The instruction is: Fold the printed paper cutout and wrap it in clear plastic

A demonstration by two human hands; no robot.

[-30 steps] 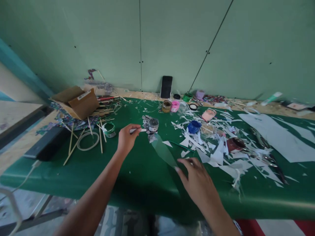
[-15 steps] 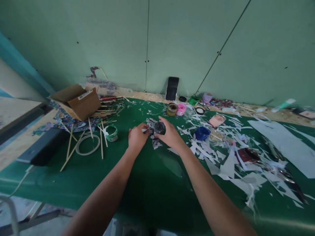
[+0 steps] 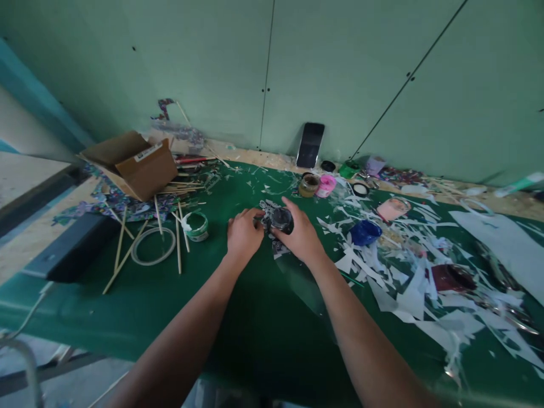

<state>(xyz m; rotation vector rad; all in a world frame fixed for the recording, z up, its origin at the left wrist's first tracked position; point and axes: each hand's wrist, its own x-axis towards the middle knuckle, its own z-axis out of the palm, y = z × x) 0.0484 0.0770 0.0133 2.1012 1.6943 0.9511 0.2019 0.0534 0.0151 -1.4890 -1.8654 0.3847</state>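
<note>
My right hand (image 3: 301,233) is wrapped round a small dark jar (image 3: 281,220) at the middle of the green table. Just left of the jar, my left hand (image 3: 245,233) has its fingers curled together at the edge of a black-and-white patterned piece (image 3: 267,211). That piece lies beside and partly behind the jar, and part of it shows below. Whatever the left fingertips pinch is too small to make out.
At the left are a cardboard box (image 3: 147,170), wooden sticks, a clear ring (image 3: 135,249) and a green-and-white jar (image 3: 197,228). A phone (image 3: 310,145) leans on the wall. To the right lie paper scraps, a blue jar (image 3: 365,233) and a dark red jar (image 3: 453,278).
The view has shifted, so the table things appear displaced. My left fingers have curled further in, and the pale thing seen at their tips before no longer shows. My right hand still holds the jar.
</note>
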